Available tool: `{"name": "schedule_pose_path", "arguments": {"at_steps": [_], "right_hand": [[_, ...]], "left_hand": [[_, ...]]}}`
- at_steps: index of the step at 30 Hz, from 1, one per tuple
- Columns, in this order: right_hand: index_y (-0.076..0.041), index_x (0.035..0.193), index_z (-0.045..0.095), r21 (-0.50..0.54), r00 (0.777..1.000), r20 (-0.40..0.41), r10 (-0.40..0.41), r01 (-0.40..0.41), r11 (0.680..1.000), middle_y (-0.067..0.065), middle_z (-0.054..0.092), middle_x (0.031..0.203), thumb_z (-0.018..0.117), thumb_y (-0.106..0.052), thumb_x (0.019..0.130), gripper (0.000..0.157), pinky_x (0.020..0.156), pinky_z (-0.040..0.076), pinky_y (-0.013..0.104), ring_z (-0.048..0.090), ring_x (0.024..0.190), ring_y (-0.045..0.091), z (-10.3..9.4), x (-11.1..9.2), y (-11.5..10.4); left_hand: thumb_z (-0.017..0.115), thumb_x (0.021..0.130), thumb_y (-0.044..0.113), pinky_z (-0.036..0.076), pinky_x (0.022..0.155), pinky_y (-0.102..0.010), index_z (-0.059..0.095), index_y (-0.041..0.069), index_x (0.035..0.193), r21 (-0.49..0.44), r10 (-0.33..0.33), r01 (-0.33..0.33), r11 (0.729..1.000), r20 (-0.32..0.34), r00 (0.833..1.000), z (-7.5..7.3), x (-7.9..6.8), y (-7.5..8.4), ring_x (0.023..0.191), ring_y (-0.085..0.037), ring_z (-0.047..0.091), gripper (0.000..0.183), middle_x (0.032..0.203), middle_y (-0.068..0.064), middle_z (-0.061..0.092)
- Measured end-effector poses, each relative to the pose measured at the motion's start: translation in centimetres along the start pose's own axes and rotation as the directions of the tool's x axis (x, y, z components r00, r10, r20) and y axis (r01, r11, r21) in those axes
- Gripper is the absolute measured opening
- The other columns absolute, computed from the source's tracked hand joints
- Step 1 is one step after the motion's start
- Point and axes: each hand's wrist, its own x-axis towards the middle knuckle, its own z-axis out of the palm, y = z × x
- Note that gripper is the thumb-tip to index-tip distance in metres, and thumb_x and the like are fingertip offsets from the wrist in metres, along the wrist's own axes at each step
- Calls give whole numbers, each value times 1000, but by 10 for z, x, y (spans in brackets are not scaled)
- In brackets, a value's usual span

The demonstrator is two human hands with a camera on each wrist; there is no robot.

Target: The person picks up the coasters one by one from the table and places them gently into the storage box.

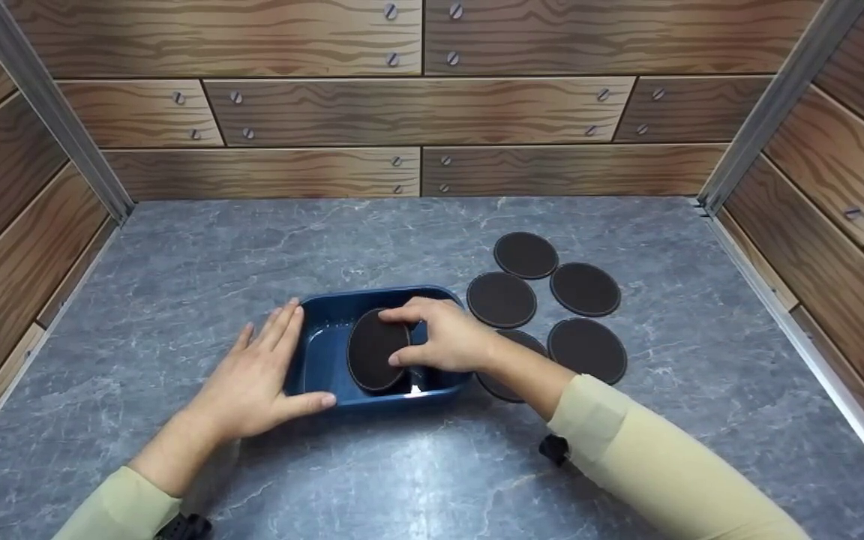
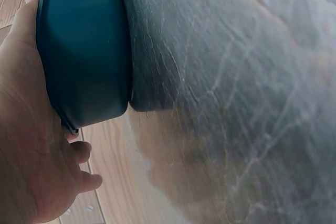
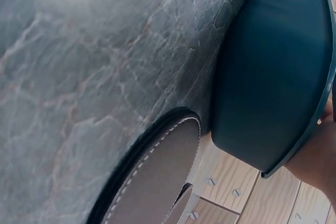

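Coaster (image 1: 373, 349) is sitting tilted inside the blue tray (image 1: 321, 358), left of the nearer right hand (image 1: 443, 337), which is pinching its right edge; the left hand (image 1: 256, 384), fingers straight, is touching the tray's left end.

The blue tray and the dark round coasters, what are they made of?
The blue tray looks like smooth, shiny plastic, or maybe enamelled metal, because light glints inside it. The dark round coasters look like matte leather or imitation leather, with pale stitching around the edge; I can't tell which.
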Motion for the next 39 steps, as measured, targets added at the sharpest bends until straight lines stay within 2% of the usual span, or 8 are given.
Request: {"name": "schedule_pose_path", "arguments": {"at_steps": [8, 12, 17, 21, 26, 32, 35, 39], "right_hand": [[-15, 148, 65, -100, 999, 45, 31, -27, 995, 9, 67, 142, 83, -34, 93, 61, 114, 40, 53, 58, 132, 32, 4, -1, 0], [-15, 148, 65, -134, 998, 57, 38, -30, 990, 7, 67, 144, 82, -34, 93, 61, 115, 41, 52, 58, 134, 33, 5, -1, 1], [-11, 149, 63, -107, 998, 37, 45, -41, 993, 8, 66, 145, 82, -31, 94, 63, 116, 42, 50, 58, 137, 30, 3, -4, -1], [-8, 148, 64, -67, 1000, -22, 5, -7, 998, 9, 65, 146, 83, -30, 93, 62, 116, 45, 46, 58, 138, 29, -4, -8, -3], [-6, 145, 66, -1, 990, -119, -73, 73, 997, 8, 70, 140, 84, -26, 93, 59, 116, 44, 43, 61, 135, 26, -26, -16, -4], [-4, 144, 66, 88, 973, -205, -103, 123, 988, 10, 74, 131, 86, -20, 91, 59, 104, 53, 51, 68, 125, 27, -64, -38, 9], [-4, 143, 66, 115, 966, -244, -80, 111, 987, 11, 75, 128, 86, -17, 91, 57, 103, 54, 46, 70, 121, 27, -82, -52, 22], [-6, 144, 67, 160, 959, -282, 14, 33, 987, 8, 75, 128, 86, -15, 91, 57, 103, 53, 38, 69, 121, 27, -103, -73, 43]], "left_hand": [[63, 90, 80, 17, 123, -71, 13, -1, 169, -1, -2, 2, 1000, 8, 1000, 1, 0, 1, 160, -41, 17, 124, 177, -18, 9], [63, 89, 80, 17, 123, -71, 13, -1, 169, -4, -6, 6, 1000, 15, 1000, 2, 1, 2, 160, -41, 17, 124, 177, -19, 10], [61, 89, 82, 16, 123, -70, 13, 0, 169, 3, -16, 16, 1000, 28, 999, 1, 3, 3, 161, -40, 16, 125, 177, -18, 9], [60, 88, 84, 16, 123, -70, 13, 0, 169, 7, -17, 17, 1000, 29, 999, 1, 3, 3, 161, -40, 16, 126, 177, -18, 9], [60, 88, 84, 16, 123, -70, 13, 0, 169, 9, -13, 12, 1000, 18, 1000, 1, 3, 3, 160, -41, 17, 126, 177, -17, 9], [61, 88, 83, 17, 123, -70, 12, 0, 169, 12, -4, 4, 1000, 13, 1000, 0, 2, 2, 160, -40, 17, 126, 177, -16, 7], [62, 89, 82, 17, 123, -70, 12, 0, 169, 11, -6, 5, 1000, 8, 1000, -1, 1, 1, 160, -40, 17, 125, 177, -17, 8], [62, 89, 82, 16, 123, -70, 13, -1, 169, 6, -5, 5, 1000, 9, 1000, -1, 0, 0, 160, -41, 17, 125, 177, -17, 8]]}}
